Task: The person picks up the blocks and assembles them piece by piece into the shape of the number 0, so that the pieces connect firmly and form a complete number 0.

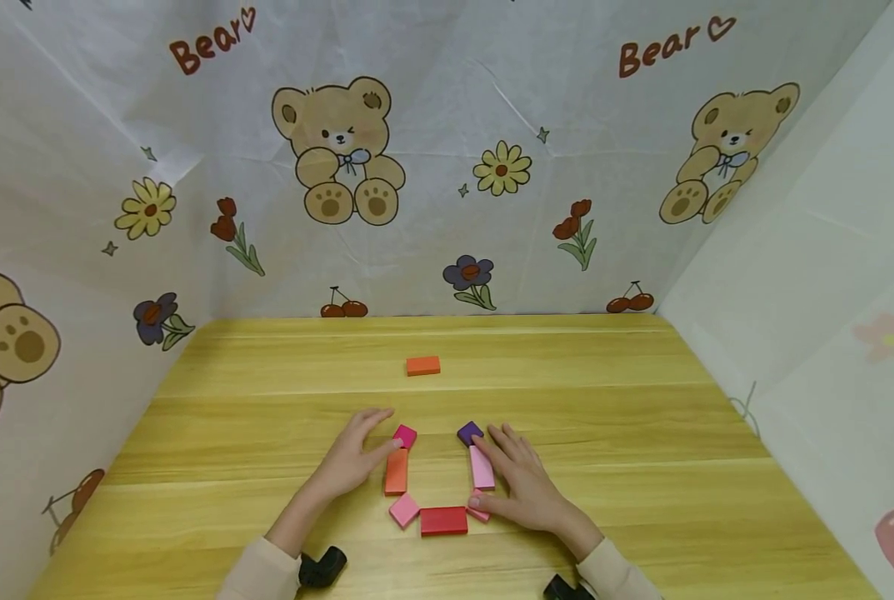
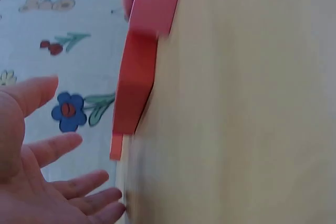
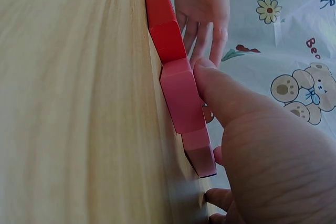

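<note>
Wooden blocks form a U on the table. Its left arm has a magenta block (image 1: 407, 432), an orange block (image 1: 397, 474) and a pink block (image 1: 405, 511). A red block (image 1: 443, 522) lies across the near side. On the right are a second pink block (image 3: 182, 95), a light pink block (image 1: 482, 471) and a purple block (image 1: 467, 432). My left hand (image 1: 347, 461) spreads beside the left arm, its thumb at the magenta block. My right hand (image 1: 527, 490) partly covers the right arm, thumb at the second pink block, index fingertip by the purple and light pink blocks.
Another orange block (image 1: 423, 367) lies alone farther back on the wooden table (image 1: 604, 400). Bear-print cloth (image 1: 432, 225) hangs behind and at the sides. A black wrist mount (image 1: 322, 568) sits by each sleeve.
</note>
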`<state>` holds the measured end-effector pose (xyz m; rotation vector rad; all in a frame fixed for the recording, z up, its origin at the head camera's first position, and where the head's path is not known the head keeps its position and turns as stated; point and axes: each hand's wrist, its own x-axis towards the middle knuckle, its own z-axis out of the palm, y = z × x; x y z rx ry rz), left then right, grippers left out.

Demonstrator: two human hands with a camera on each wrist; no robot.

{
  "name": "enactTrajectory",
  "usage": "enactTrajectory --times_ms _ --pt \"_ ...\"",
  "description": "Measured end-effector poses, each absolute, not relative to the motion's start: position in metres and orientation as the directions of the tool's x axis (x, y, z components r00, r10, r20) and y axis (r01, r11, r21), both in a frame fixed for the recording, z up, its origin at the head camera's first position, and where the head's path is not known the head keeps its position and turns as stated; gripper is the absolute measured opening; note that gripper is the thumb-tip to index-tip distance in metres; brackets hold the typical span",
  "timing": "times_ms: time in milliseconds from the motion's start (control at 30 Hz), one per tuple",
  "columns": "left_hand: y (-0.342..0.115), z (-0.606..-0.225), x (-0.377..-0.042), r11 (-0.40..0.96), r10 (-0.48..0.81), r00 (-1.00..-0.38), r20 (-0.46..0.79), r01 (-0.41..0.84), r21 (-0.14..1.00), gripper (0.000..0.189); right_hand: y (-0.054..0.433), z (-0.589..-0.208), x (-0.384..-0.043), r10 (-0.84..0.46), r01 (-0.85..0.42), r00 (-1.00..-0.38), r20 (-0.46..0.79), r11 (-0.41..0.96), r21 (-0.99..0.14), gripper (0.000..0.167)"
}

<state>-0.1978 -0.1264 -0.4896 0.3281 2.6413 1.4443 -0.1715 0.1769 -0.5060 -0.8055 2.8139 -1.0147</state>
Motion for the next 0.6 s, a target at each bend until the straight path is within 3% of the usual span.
enactTrajectory --times_ms 233,600 --pt "-0.118 -0.5 -0.174 0.585 0.26 -0.965 0.019 0.174 0.792 0.071 0.177 -0.508 -0.172 -0.487 -0.46 -0.863 0.133 0.651 -0.604 0.083" --pt "-0.117 -0.516 -0.162 0.74 0.351 -0.935 0.056 0.314 0.595 0.09 0.177 -0.504 -0.171 -0.484 -0.462 -0.863 0.142 0.646 -0.607 0.083"
